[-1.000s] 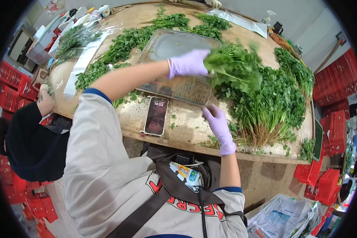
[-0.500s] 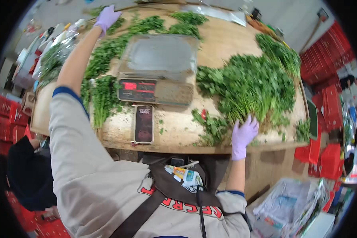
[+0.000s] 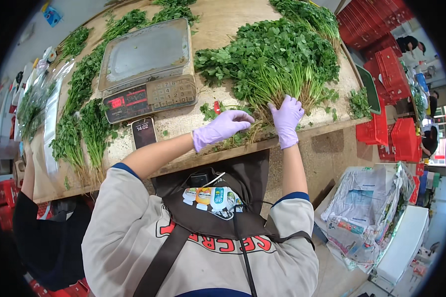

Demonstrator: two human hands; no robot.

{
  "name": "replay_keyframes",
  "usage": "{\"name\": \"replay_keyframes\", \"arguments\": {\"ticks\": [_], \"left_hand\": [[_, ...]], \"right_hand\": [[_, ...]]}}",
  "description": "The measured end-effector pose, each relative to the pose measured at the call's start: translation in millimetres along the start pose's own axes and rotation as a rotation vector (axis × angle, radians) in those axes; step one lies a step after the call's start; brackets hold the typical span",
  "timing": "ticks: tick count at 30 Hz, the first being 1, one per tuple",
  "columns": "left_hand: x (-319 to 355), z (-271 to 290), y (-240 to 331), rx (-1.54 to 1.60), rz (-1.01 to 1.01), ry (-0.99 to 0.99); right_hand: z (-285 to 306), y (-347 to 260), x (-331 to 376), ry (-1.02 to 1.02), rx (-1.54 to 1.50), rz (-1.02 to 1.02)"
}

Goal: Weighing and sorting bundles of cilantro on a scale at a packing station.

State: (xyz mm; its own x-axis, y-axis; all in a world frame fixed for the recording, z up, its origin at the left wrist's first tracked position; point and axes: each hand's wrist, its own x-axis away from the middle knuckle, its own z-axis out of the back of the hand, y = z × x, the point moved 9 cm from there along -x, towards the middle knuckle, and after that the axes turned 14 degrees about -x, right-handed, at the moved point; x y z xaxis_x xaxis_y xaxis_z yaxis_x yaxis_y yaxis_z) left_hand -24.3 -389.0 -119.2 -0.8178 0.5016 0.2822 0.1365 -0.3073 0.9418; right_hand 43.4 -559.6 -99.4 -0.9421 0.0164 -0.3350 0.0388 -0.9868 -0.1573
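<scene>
Both my hands wear lilac gloves. My right hand [image 3: 286, 119] lies with spread fingers on the stem ends of a big heap of leafy green herbs [image 3: 277, 59] on the wooden table [image 3: 223, 24]. My left hand [image 3: 220, 129] hovers just left of it, fingers loosely curled over a few loose stems at the table's front edge; I cannot tell whether it grips any. A metal-topped weighing scale [image 3: 146, 69] with a keypad stands to the left, with a phone [image 3: 144, 132] lying in front of it.
Bunches of the same herbs [image 3: 79, 128] lie in a row along the table's left side. Another person in dark clothes [image 3: 44, 237] stands at lower left. Red crates [image 3: 389, 74] are stacked at the right. A sack of plastic bags [image 3: 366, 213] sits at lower right.
My left hand has come back from the far left of the table to the front edge beside my right hand. My view has shifted closer to the herb heap.
</scene>
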Motion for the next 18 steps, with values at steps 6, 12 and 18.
{"name": "replay_keyframes", "arguments": {"ticks": [6,12,18], "left_hand": [[-24,-13,-5,0.166,-0.093,0.019],[-42,19,-19,0.802,0.141,0.177],[-55,48,-27,0.805,0.067,0.261]], "right_hand": [[-7,-9,-9,-0.26,-0.271,-0.1],[37,-47,-8,-0.181,-1.224,-0.169],[-10,-87,39,-0.308,-1.497,-0.362]]}}
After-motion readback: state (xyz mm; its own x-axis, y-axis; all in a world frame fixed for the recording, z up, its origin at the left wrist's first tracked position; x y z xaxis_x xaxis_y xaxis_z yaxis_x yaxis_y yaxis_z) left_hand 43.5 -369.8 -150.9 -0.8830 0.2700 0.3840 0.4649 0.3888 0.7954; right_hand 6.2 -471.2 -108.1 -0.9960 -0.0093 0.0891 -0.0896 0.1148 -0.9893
